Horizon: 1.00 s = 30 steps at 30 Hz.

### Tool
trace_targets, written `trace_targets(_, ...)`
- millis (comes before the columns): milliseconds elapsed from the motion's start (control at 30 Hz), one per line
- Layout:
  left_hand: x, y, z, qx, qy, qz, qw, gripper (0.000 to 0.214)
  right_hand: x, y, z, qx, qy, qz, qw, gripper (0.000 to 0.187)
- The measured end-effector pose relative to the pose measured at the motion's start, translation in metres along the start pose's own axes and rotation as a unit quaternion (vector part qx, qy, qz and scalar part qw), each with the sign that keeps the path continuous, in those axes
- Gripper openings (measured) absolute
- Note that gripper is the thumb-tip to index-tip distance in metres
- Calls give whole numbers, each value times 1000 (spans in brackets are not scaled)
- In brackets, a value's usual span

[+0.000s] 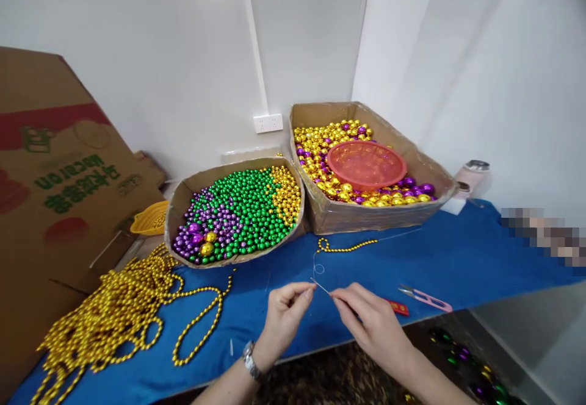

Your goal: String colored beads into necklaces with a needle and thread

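Observation:
Over the blue cloth, my left hand (288, 313) is closed in a pinch on a thin clear thread (314, 265). My right hand (373, 322) pinches a slim needle (322, 286), whose far end meets the left fingertips. Whether the thread passes through the needle is too small to tell. From the fingers the thread curls up in a small loop toward a short strand of gold beads (350, 249) lying on the cloth. A red packet (398, 308) lies partly hidden behind my right hand, and pink thread snips (425, 298) rest right of it.
A cardboard box of green, purple and gold beads (247, 210) stands behind, beside a larger box (366, 216) of gold and purple balls with a red basket (366, 164). Gold bead strings (119, 307) heap at left. A pink flask (473, 176) stands at the back right.

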<state>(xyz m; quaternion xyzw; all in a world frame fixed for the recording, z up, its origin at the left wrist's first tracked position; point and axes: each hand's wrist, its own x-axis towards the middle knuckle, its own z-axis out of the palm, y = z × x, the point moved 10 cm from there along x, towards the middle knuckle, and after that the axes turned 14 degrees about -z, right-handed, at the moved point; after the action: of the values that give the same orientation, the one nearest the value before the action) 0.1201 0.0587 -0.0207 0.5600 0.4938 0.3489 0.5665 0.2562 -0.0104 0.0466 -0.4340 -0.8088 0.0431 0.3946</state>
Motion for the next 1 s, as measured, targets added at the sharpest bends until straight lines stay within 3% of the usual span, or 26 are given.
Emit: trace_targets(1000,0,-2,-5,5,15,10,1000,25,-5,1,8,-27,-15,-11,999,22)
